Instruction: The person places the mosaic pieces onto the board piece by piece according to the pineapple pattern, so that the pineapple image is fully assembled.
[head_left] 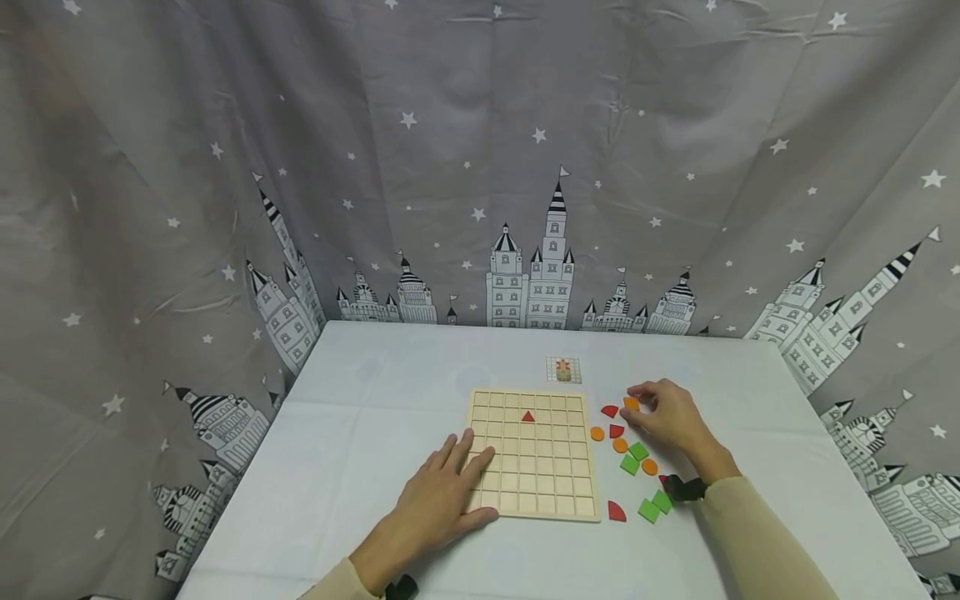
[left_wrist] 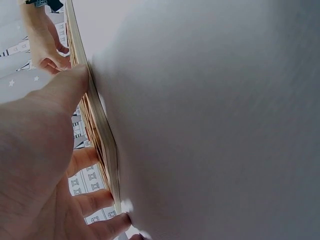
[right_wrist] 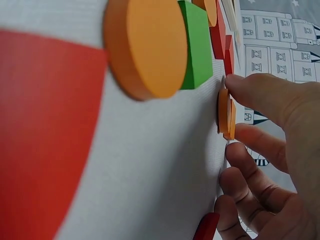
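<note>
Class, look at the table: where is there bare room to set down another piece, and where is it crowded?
Bare cloth lies left of the wooden grid board, beyond the left hand, and along the far edge beside the small pattern card. It is crowded right of the board, where loose pieces cluster by the right hand.

A flat orange piece (head_left: 632,403) lies on the white table, right of the wooden grid board (head_left: 534,454).

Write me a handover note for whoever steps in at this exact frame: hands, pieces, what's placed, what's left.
Left hand: flat on the wooden grid board, near-left corner, steadying it.
Right hand: pinching an orange piece on the white table, right of the board.
Done: one red triangle sits in the board's second row.
Left: loose orange, red and green pieces lie right of the board. Pattern card lies behind the board.
</note>
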